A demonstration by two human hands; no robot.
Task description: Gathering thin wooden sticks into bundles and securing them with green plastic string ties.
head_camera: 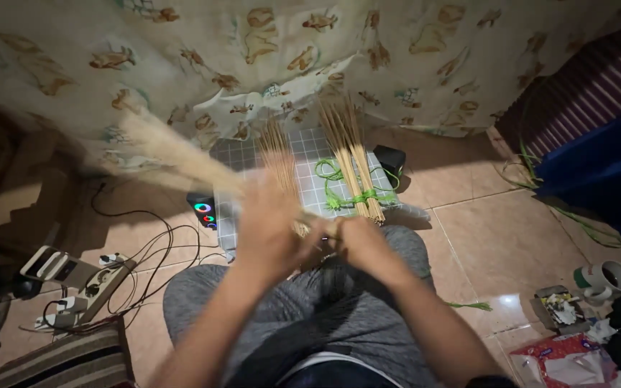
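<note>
While both hands are meeting at the centre of the frame above the person's grey-clad lap, the left hand (271,230) is clenching around the base of a loose bundle of thin sticks (181,162), which is sweeping toward the upper left as a motion-blurred fan. The right hand (364,244) is closing on the same base, just beside the left, fingers curled around the stick ends. A second, tied bundle of sticks (353,162) is lying just above the hands on a gridded mat (310,147), with a green cord (339,187) wrapping its lower part (a further stick fan is showing beside it, partly hidden by the left hand). The mat's upper edge is touching a patterned curtain (397,50) that is filling the top of the frame. A small black speaker (203,208) with glowing rings is sitting at the mat's left edge. Cables and a power strip (98,284) are crowding the lower left. Bare tiled floor (497,237) is lying open at the right centre, bordered lower right by tape rolls (601,276) and packaging.
</note>
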